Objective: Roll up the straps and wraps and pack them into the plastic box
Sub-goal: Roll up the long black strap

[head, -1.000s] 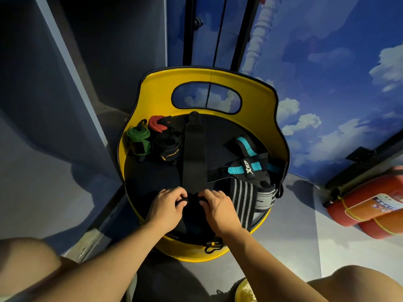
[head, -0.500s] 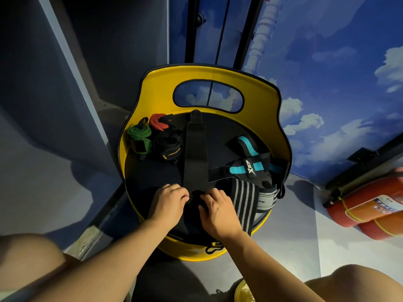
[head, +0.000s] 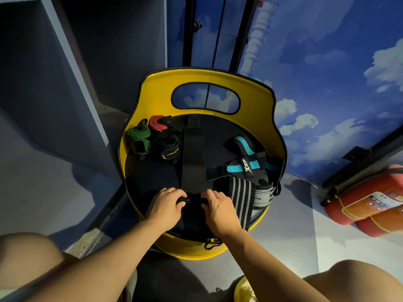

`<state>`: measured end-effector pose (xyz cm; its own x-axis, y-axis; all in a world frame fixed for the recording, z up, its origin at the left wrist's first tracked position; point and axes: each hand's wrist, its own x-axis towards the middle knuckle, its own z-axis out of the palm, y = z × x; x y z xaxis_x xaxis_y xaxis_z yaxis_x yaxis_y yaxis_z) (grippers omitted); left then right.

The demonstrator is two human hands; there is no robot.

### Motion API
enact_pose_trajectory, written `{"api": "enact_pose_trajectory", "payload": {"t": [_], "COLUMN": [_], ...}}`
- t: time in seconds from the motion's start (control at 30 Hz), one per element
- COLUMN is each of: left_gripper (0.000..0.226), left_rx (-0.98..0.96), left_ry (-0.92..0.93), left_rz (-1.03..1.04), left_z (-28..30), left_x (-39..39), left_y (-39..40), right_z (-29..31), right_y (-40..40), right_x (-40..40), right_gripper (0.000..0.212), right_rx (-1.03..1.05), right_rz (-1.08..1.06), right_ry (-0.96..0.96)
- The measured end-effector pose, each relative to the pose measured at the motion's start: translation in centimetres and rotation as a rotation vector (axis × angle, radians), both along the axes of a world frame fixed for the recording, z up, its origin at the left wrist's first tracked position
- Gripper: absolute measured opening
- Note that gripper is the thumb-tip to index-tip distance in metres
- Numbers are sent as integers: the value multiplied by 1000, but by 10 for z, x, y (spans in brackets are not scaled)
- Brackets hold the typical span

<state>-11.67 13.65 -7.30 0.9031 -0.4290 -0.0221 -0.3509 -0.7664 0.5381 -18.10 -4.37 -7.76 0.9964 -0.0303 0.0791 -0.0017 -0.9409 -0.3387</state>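
A long black strap (head: 193, 158) lies stretched down the middle of a round yellow seat (head: 209, 83) with a black pad. Its near end is rolled into a small black coil. My left hand (head: 166, 205) and my right hand (head: 218, 207) curl their fingers round that coil from either side. Three rolled wraps sit at the back left: a green one (head: 139, 139), a red one (head: 158, 123) and a black one (head: 166, 147). A black and teal wrap (head: 244, 160) and a grey striped wrap (head: 243, 192) lie unrolled on the right. No plastic box is in view.
Two red fire extinguishers (head: 368, 203) lie on the floor at the right. A dark blue cabinet side (head: 54, 105) stands at the left, and a sky-painted wall (head: 327, 62) rises behind. My knees frame the bottom corners, with a yellow shoe (head: 245, 289) below.
Both hands have rolled the strap's near end a little further away from me, so the coil now sits slightly higher along the strap. The other wraps have not moved.
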Motion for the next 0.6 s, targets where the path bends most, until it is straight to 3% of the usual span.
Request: {"api": "enact_pose_trajectory", "payload": {"t": [0.13, 0.23, 0.33, 0.6], "left_gripper": [17, 7, 10, 5], "left_rx": [-30, -58, -88, -168], "left_ry": [74, 176, 221, 42], "left_rz": [64, 189, 274, 185], "left_z": [3, 5, 2, 1], "left_x": [2, 8, 17, 13], "left_y": [-4, -8, -12, -14], "right_z": [-4, -7, -9, -5], "right_y": [0, 0, -1, -5], "right_x": [5, 9, 10, 16], "right_gripper": [25, 38, 41, 35], "right_rx": [-12, -5, 7, 23], "right_rz": [-20, -34, -10, 25], "right_ry": [4, -19, -58, -50]}}
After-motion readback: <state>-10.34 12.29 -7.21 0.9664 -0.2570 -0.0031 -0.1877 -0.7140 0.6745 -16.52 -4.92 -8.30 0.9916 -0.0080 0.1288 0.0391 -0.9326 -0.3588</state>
